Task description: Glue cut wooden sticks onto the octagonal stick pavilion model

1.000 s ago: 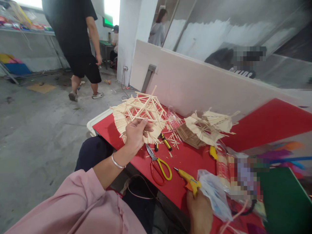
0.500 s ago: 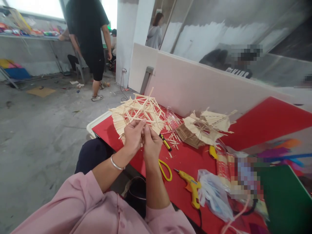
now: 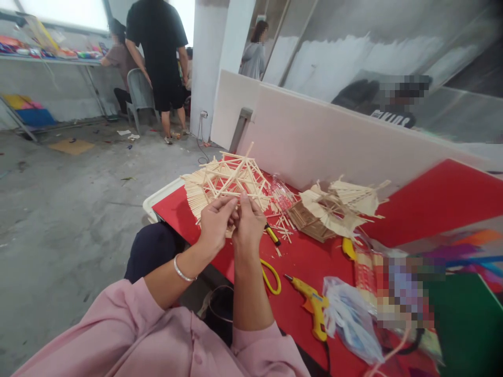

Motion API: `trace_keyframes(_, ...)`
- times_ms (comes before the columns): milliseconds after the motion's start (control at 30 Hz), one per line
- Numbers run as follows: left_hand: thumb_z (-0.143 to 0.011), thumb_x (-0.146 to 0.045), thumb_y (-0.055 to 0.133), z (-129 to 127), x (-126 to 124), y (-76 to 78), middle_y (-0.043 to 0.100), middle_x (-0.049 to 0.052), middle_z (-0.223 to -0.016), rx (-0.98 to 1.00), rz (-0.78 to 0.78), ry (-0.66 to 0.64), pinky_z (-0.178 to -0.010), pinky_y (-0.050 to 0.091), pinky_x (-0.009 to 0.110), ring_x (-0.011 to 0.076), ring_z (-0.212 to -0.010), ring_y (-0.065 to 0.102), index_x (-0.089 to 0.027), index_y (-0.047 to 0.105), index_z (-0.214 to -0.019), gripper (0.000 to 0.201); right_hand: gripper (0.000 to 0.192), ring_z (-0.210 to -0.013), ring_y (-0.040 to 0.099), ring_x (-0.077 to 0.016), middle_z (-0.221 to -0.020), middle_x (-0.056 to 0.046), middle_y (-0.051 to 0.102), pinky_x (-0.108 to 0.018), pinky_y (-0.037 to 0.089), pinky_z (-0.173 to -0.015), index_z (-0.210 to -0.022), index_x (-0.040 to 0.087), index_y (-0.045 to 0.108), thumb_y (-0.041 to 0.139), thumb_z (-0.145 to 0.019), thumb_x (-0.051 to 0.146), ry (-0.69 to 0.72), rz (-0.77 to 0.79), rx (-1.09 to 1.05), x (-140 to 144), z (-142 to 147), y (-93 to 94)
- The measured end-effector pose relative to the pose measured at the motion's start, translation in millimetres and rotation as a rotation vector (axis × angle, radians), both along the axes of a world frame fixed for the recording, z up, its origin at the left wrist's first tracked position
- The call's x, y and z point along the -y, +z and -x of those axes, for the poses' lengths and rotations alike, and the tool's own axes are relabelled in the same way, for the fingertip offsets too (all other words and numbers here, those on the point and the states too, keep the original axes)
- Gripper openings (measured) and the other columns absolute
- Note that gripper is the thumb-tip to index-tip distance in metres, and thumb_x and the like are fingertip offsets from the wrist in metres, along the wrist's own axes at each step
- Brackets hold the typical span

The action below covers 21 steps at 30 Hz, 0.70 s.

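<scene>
My left hand (image 3: 215,224) and my right hand (image 3: 250,222) meet in front of a model built of thin wooden sticks (image 3: 204,193). Both are closed in a pinch, thumbs up, with the fingertips almost touching each other. Whatever they hold between them is too small and hidden to make out. The stick model has a fan-like ring of pale sticks and an open, pointed frame above it. Its near side is partly covered by my hands. A yellow and black cutter knife (image 3: 272,235) lies just right of my right hand.
On the red tabletop (image 3: 293,309) lie a yellow glue gun (image 3: 313,306), a yellow loop handle (image 3: 278,280), a plastic bag (image 3: 349,319) and loose sticks (image 3: 283,228). A second stick model (image 3: 318,222) stands to the right. White boards (image 3: 314,141) rise behind. Several people are farther off.
The view has turned slightly left, so things sit a little farther right. The person in black has stepped away toward the back, uncovering a chair. My hands stay pinched together at the model.
</scene>
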<state>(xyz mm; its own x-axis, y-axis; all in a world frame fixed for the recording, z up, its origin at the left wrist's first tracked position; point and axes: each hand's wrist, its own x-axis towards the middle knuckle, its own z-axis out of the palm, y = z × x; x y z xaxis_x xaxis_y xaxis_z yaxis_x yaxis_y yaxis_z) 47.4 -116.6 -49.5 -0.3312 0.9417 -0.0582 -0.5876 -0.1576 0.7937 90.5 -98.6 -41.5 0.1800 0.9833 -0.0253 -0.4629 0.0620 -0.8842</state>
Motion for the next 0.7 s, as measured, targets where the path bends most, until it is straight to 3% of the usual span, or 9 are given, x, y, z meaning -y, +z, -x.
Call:
trace_keyframes(100, -0.072, -0.036, 0.077, 14, 22, -4.6, 0.057, -0.004, -0.048, -0.284, -0.049, 0.034, -0.040, 0.036, 0.018, 0.0058, -0.039, 0.045, -0.015, 0.073, -0.077, 0.022, 0.045, -0.038, 0.027, -0.0036, -0.045, 0.013, 0.034, -0.021, 0.022, -0.038, -0.061, 0.022, 0.046, 0.076, -0.066, 0.055, -0.024, 0.030, 0.006, 1, 2, -0.8)
trace_keyframes(233, -0.078, -0.025, 0.071, 47, 30, 3.7, 0.065, -0.002, -0.061, -0.825, -0.264, 0.444, -0.051, 0.043, 0.020, 0.0073, -0.052, 0.052, -0.017, 0.074, -0.079, 0.008, 0.042, -0.039, 0.025, -0.0023, -0.046, 0.012, 0.039, -0.020, 0.017, -0.038, -0.062, 0.021, 0.051, 0.079, -0.060, 0.052, -0.045, 0.023, -0.008, -3, 7, -3.1)
trace_keyframes(300, -0.079, -0.025, 0.071, 63, 23, 8.7, 0.068, 0.000, -0.072, -1.016, -0.334, 0.528, -0.053, 0.042, 0.020, 0.0062, -0.054, 0.049, -0.018, 0.074, -0.083, 0.009, 0.041, -0.039, 0.025, -0.0025, -0.043, 0.012, 0.039, -0.020, 0.016, -0.038, -0.061, 0.020, 0.051, 0.078, -0.061, 0.050, -0.038, 0.021, -0.018, -5, 9, -3.3)
trace_keyframes(467, -0.078, -0.026, 0.073, 77, 1, 3.4, 0.074, 0.004, -0.105, -1.171, -0.268, 0.411, -0.052, 0.042, 0.020, 0.0039, -0.050, 0.043, -0.020, 0.073, -0.105, 0.028, 0.040, -0.039, 0.026, -0.0026, -0.041, 0.011, 0.039, -0.020, 0.015, -0.038, -0.058, 0.020, 0.051, 0.078, -0.063, 0.049, -0.067, -0.001, -0.005, -6, 10, -2.6)
trace_keyframes(700, -0.080, -0.030, 0.071, 67, -8, -10.0, 0.078, 0.005, -0.102, -1.153, -0.197, 0.336, -0.057, 0.048, 0.023, 0.0094, -0.057, 0.058, -0.022, 0.077, -0.105, 0.026, 0.035, -0.039, 0.027, -0.0022, -0.041, 0.012, 0.038, -0.018, 0.017, -0.039, -0.062, 0.019, 0.056, 0.080, -0.058, 0.045, -0.069, 0.052, -0.052, -5, 9, -2.6)
